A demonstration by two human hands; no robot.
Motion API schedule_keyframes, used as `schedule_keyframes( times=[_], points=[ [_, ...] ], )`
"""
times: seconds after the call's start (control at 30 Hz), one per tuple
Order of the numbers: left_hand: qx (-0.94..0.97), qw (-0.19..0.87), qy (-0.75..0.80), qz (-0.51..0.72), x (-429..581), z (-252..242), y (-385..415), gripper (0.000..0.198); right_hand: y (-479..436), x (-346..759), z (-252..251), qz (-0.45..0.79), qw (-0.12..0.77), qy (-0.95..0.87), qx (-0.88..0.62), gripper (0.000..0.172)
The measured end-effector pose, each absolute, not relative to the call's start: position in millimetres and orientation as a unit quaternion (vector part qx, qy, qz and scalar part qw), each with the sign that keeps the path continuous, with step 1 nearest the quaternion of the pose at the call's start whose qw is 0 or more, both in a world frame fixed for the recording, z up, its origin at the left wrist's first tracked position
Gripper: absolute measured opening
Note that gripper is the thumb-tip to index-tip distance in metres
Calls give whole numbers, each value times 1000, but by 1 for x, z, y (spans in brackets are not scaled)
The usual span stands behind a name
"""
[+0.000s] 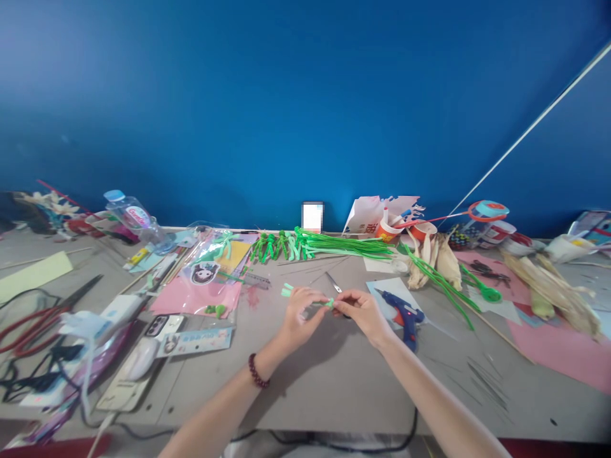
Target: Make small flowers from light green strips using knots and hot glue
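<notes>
Above the middle of the desk, my left hand is closed on a light green fuzzy pipe cleaner piece, whose ends stick out past the fingers on the left. My right hand pinches the same piece on its other side, with thumb and forefinger together. Between the two hands a small light green knot shows. Just behind my right hand lie scissors, partly hidden by it. A blue glue gun rests right of that hand. Green pipe cleaners lie bundled behind, beside several twisted green pieces.
At left are a clear plastic bag, pink paper, a white mouse, large red-handled scissors and a bottle. Dried corn husks and paper cups stand right. A cable hangs along the front edge.
</notes>
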State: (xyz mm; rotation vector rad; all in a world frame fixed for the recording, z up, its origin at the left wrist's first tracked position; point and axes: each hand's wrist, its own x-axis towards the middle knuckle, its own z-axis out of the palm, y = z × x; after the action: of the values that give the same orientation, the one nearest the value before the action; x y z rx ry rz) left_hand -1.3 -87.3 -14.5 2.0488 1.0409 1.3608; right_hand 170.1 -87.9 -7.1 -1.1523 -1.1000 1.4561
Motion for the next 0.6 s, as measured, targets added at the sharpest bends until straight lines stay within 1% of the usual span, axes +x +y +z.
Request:
schedule_keyframes(
  times=[0.2,0.33,0.4,0.5,0.6],
  points=[
    [748,209,390,495,0,-18,-88,12,-91,164,-13,534,481,-481,-502,34],
    [721,237,410,505,1,-18,-87,13,-93,162,-14,498,492,-501,-509,31],
    [695,275,421,514,2,-16,-87,14,-94,162,-14,476,498,-522,-503,28],
    [624,375,445,521,3,-16,-87,17,-98,163,-12,416,502,-589,-477,21],
    [533,472,457,533,4,-17,-85,21,-101,163,-10,334,497,-661,-452,21]
  ],
)
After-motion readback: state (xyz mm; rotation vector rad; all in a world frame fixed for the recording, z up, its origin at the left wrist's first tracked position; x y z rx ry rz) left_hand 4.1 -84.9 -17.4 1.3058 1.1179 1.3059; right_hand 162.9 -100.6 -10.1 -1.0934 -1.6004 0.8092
